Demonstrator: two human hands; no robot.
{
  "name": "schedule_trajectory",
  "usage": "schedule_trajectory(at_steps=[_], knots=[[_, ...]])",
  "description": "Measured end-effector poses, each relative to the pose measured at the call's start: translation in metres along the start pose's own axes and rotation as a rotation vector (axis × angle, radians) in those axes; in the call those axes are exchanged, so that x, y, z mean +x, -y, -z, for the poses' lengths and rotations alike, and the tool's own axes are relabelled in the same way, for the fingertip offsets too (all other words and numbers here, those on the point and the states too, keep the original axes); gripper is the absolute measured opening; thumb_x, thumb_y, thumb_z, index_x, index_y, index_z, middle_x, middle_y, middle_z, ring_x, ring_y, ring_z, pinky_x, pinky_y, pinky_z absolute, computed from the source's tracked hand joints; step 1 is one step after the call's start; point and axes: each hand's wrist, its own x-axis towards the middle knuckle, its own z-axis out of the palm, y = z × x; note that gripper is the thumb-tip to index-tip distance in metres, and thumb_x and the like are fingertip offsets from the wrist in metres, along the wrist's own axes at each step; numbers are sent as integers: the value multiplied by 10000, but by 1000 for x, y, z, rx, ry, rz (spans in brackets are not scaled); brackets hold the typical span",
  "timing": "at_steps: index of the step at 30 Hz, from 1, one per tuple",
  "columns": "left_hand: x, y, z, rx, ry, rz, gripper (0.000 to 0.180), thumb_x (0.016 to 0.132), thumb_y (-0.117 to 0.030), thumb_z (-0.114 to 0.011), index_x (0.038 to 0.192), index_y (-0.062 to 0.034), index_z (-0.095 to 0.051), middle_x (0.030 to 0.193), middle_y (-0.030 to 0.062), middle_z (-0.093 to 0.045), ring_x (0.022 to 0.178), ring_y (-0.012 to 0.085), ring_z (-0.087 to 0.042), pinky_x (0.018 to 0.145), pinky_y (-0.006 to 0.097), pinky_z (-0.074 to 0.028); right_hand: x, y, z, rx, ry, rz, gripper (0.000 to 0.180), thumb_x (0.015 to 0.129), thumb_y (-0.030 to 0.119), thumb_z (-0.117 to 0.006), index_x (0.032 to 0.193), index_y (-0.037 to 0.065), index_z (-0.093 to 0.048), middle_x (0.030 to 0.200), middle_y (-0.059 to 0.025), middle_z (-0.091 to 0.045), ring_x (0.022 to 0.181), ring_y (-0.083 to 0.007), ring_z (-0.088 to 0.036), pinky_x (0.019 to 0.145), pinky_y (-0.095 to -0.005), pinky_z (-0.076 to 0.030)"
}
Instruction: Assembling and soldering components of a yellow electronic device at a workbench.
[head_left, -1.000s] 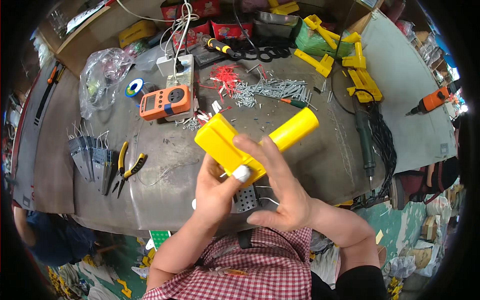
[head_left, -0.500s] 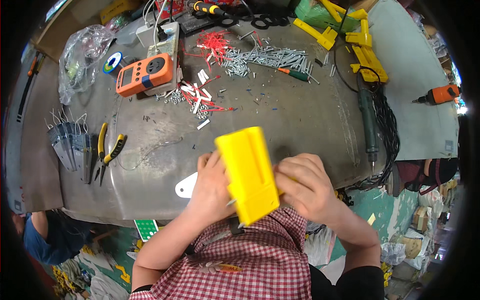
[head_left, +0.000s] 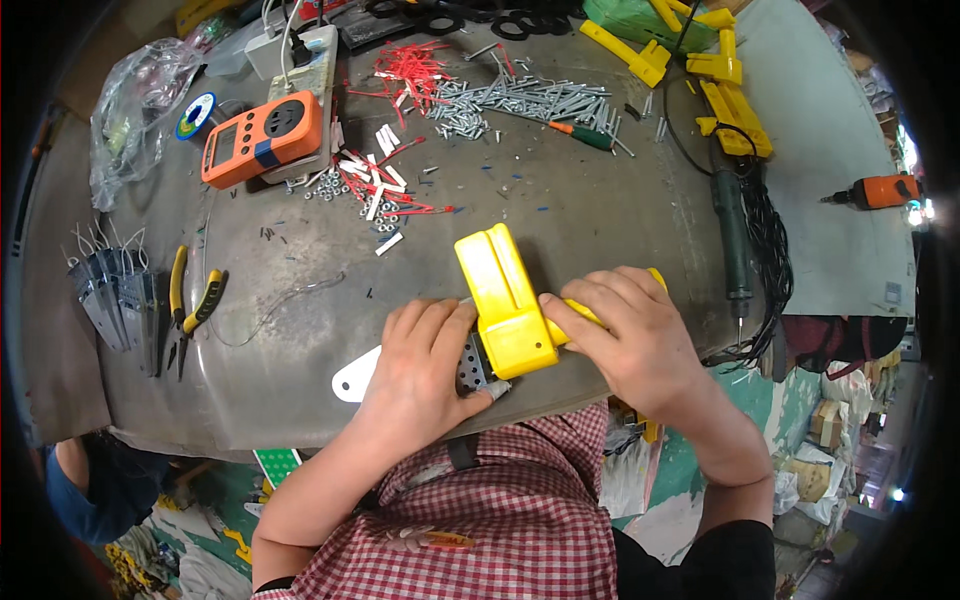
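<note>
A yellow plastic housing (head_left: 508,300) with a side handle (head_left: 585,315) lies at the table's near edge, in front of me. My right hand (head_left: 635,335) is closed round that handle, fingers over its top. My left hand (head_left: 420,360) presses down on a flat metal plate (head_left: 352,378), whose rounded white end with a hole sticks out to its left. Beside the left fingers, a grey perforated part (head_left: 472,368) shows against the housing's left side. The left palm hides the plate's middle, so I cannot tell how plate and housing join.
Pliers (head_left: 190,305) and several grey metal pieces with wires (head_left: 120,290) lie at left. Behind are an orange meter (head_left: 262,140), a screw pile (head_left: 520,105), nuts and red wires (head_left: 410,70). A corded green electric screwdriver (head_left: 737,240) and yellow housings (head_left: 735,115) lie at right.
The yellow housing has come down from in front of my chest to the table edge. My left hand now lies flatter over the plate; my right hand has moved onto the handle.
</note>
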Motion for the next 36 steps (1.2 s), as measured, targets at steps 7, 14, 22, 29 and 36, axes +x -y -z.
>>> schedule_trajectory(at_steps=[7, 14, 22, 29, 36], knots=[[-1, -10, -8, 158, -74, 28, 719, 507, -257, -840, 1079, 54, -535, 1023, 212, -558, 973, 388, -509, 858, 464, -422, -14, -6, -32, 461, -242, -26, 365, 711, 106, -624, 1055, -7, -577, 1085, -131, -580, 1015, -296, -549, 899, -397, -428], [-6, -6, -3, 194, -21, -13, 754, 496, -237, -847, 1103, 65, -518, 1079, 222, -546, 1002, 408, -491, 874, 482, -419, -109, -157, -20, -468, -443, -1108, 512, 741, 169, -700, 1206, 55, -518, 1065, -177, -583, 1028, -332, -558, 878, -416, -437], [-19, -6, 5, 153, 31, -73, 742, 437, -211, -822, 1083, 36, -555, 1061, 181, -572, 979, 377, -521, 854, 454, -434, -92, -98, 28, 1319, -938, -737, 473, 804, 85, -621, 1238, 23, -442, 1012, -108, -542, 953, -189, -548, 879, -320, -442], [-10, -12, 10, 209, 78, 30, 739, 457, -247, -827, 1108, -15, -564, 1055, 152, -567, 995, 341, -498, 852, 429, -433, -50, -60, -23, 2082, -1067, -598, 356, 873, 166, -556, 1195, 38, -472, 1005, -98, -553, 946, -237, -531, 955, -433, -388], [-13, -5, 8, 200, 54, 9, 747, 410, -237, -811, 1072, 14, -573, 1048, 150, -574, 974, 361, -514, 843, 450, -443, -54, -35, -30, 2276, -1248, -472, 352, 880, 334, -531, 1117, 74, -527, 835, -35, -559, 853, -188, -521, 888, -382, -386]])
